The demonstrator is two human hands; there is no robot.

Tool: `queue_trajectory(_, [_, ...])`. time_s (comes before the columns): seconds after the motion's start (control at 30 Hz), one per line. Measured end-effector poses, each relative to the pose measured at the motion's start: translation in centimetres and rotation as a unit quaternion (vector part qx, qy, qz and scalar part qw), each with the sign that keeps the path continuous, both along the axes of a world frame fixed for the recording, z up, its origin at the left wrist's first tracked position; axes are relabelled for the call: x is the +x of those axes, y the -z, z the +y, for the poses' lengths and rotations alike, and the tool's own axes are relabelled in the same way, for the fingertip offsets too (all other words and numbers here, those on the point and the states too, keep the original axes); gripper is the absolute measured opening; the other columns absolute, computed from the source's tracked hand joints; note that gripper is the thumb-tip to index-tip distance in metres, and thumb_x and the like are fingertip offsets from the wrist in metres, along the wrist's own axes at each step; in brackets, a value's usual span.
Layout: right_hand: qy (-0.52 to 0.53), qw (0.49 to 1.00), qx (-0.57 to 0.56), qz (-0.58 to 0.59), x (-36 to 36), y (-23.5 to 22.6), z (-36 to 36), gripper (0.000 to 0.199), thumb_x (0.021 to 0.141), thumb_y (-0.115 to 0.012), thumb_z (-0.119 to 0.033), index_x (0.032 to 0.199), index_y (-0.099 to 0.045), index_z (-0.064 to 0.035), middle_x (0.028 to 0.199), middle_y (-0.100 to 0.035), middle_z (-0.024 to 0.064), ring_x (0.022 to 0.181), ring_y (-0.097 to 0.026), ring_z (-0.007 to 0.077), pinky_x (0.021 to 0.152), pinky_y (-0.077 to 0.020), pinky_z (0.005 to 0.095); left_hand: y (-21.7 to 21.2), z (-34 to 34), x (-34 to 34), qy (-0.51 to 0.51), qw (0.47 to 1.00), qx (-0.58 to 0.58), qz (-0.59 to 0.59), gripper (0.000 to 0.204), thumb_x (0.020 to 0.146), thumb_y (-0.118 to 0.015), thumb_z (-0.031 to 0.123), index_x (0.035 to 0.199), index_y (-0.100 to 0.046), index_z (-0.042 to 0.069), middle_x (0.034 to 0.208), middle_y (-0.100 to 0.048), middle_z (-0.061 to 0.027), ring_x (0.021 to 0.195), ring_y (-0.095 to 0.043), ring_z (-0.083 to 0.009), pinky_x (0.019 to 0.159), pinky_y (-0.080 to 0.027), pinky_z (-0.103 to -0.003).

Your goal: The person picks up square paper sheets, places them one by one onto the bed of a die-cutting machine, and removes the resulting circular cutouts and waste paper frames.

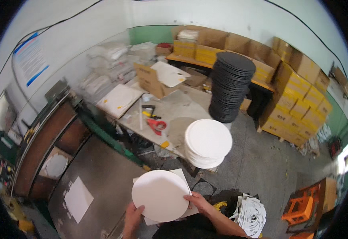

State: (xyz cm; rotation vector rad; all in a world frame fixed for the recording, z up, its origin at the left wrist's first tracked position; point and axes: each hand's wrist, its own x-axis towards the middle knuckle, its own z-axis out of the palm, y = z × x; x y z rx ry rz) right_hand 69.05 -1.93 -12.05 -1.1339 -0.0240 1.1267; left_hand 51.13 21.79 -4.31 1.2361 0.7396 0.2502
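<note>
A round white disc (160, 195), flat like thin card, is held level in front of me by both hands. My left hand (133, 217) grips its lower left edge, thumb on top. At its right edge my right hand (198, 202) pinches the rim, thumb on top and fingers underneath. Corners of a square white sheet (179, 173) show beneath the disc; most of that sheet is hidden. Just beyond, at the table's corner, stands a stack of white discs (208, 139).
A tall stack of black discs (232, 85) rises behind the white one. The worktable (182, 103) carries a red tape dispenser (157, 126). To the left is a machine bed (102, 175) with a white sheet (78, 199). White offcuts (250, 217), an orange stool (299, 209) and cartons (297, 107) are at right.
</note>
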Motion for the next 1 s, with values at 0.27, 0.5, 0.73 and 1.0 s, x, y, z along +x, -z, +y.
queue_trajectory(0.27, [0.251, 0.948, -0.125, -0.152, 6.8, 10.3, -25.4, 0.032, 0.095, -0.056, -0.023, 0.112, -0.055, 0.004, 0.084, -0.068, 0.0158, 0.069, -0.064, 0.0195, 0.057, -0.0505, 0.0306, 3.0, -1.5, 16.1, 0.07, 0.988, -0.118, -0.076, 0.049, 0.088, -0.049, 0.002, 0.136, -0.04, 0.0, 0.127, -0.055, -0.0151, 0.114, -0.056, -0.0289, 0.095, -0.047, -0.043])
queue_trajectory(0.5, [0.301, 0.724, -0.533, -0.318, 8.3, -2.5, -37.2, 0.026, 0.093, -0.054, -0.022, 0.105, -0.066, -0.0025, 0.066, -0.065, 0.0105, 0.054, -0.062, 0.0191, 0.051, -0.0489, 0.0331, 3.5, -6.2, 32.6, 0.137, 0.947, -0.21, -0.198, 0.05, 0.095, -0.053, 0.01, 0.141, -0.035, 0.007, 0.137, -0.046, -0.0107, 0.125, -0.048, -0.0274, 0.102, -0.042, -0.046])
queue_trajectory(0.73, [0.184, 0.53, -0.767, -0.313, -0.4, 0.9, -41.3, 0.022, 0.09, -0.048, -0.022, 0.1, -0.065, -0.0092, 0.084, -0.067, 0.0178, 0.08, -0.065, 0.0375, 0.071, -0.0498, 0.0487, 9.8, -4.4, 35.9, 0.158, 0.97, -0.161, -0.094, 0.044, 0.089, -0.059, 0.011, 0.127, -0.045, -0.005, 0.124, -0.053, -0.0188, 0.111, -0.054, -0.0297, 0.09, -0.049, -0.044])
queue_trajectory(1.0, [0.105, 0.709, -0.676, 0.174, -10.1, 19.0, -32.2, 0.048, 0.092, -0.048, -0.027, 0.135, -0.047, -0.0037, 0.135, -0.052, 0.0164, 0.128, -0.046, 0.0298, 0.103, -0.0378, 0.042, 3.9, -6.9, 34.8, 0.162, 0.973, -0.14, -0.088, 0.043, 0.094, -0.056, 0.023, 0.129, -0.046, -0.001, 0.124, -0.054, -0.0147, 0.11, -0.056, -0.0275, 0.095, -0.045, -0.041])
